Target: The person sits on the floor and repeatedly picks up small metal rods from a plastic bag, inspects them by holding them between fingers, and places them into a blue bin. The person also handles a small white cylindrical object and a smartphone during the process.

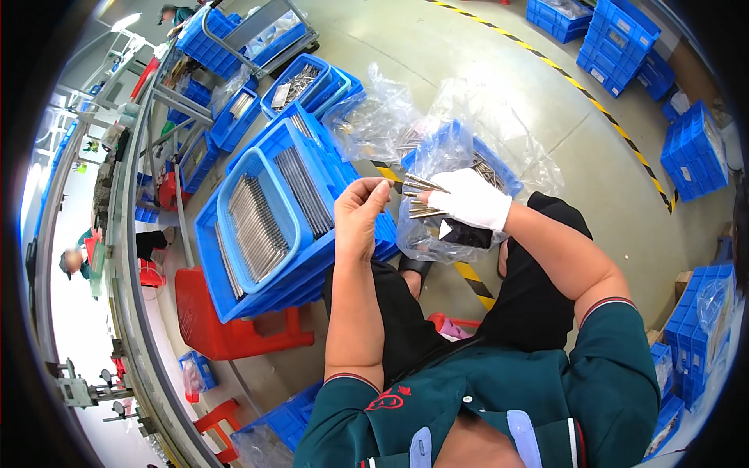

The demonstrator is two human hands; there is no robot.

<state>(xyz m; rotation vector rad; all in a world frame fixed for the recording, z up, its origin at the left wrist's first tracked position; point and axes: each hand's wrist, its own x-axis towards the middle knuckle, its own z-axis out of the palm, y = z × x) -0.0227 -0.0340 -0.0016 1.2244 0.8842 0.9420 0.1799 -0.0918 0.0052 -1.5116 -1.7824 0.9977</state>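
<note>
My right hand (472, 201), in a white glove, is closed around several slender metal rods (422, 187) whose ends fan out to the left. Bare and raised just left of them, my left hand (360, 214) has thumb and forefinger pinched together; anything between the tips is too small to make out. Below and beyond the glove lies a blue crate (511, 181) with loose metal rods, partly covered by clear plastic film (413, 235). To my left, a light blue basket (293, 226) of neatly lined rods rests on a larger blue crate (204, 242) that holds darker rods.
A red plastic stool (211, 316) stands beside the stacked crates. More blue crates (612, 47) line the right side, past black-and-yellow floor tape (593, 101). A metal-framed workbench (129, 273) runs along the left, with another person (74, 261) beyond it.
</note>
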